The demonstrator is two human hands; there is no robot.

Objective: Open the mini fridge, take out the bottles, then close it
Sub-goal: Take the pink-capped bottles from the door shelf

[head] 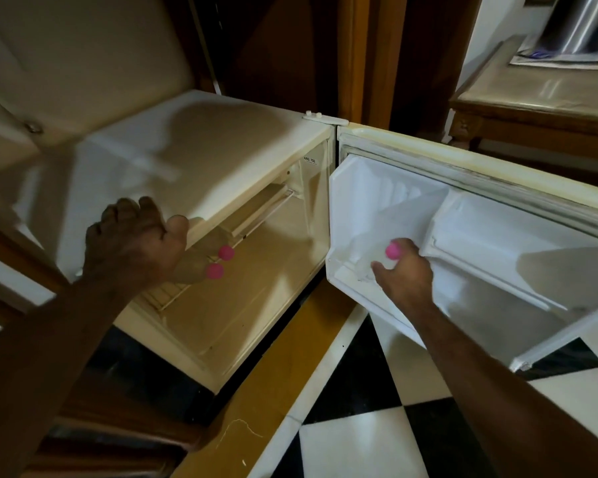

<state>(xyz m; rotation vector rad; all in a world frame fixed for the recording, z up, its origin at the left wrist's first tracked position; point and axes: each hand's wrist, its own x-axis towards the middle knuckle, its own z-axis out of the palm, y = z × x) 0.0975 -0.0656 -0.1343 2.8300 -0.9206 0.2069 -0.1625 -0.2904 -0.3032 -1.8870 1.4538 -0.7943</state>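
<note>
Our left hand [132,239] rests curled over the front top edge of the mini fridge [201,160], gripping it. Inside lie two pink-capped bottles [201,263] on the wire shelf [163,298]. Our right hand [404,274] closes around a third pink-capped bottle [377,253] in the open door [497,236] shelf.

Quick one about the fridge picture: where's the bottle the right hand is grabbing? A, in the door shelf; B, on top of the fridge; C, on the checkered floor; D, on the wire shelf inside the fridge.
A: the right hand closes around a clear pink-capped bottle sitting in the shelf of the open fridge door.
</note>
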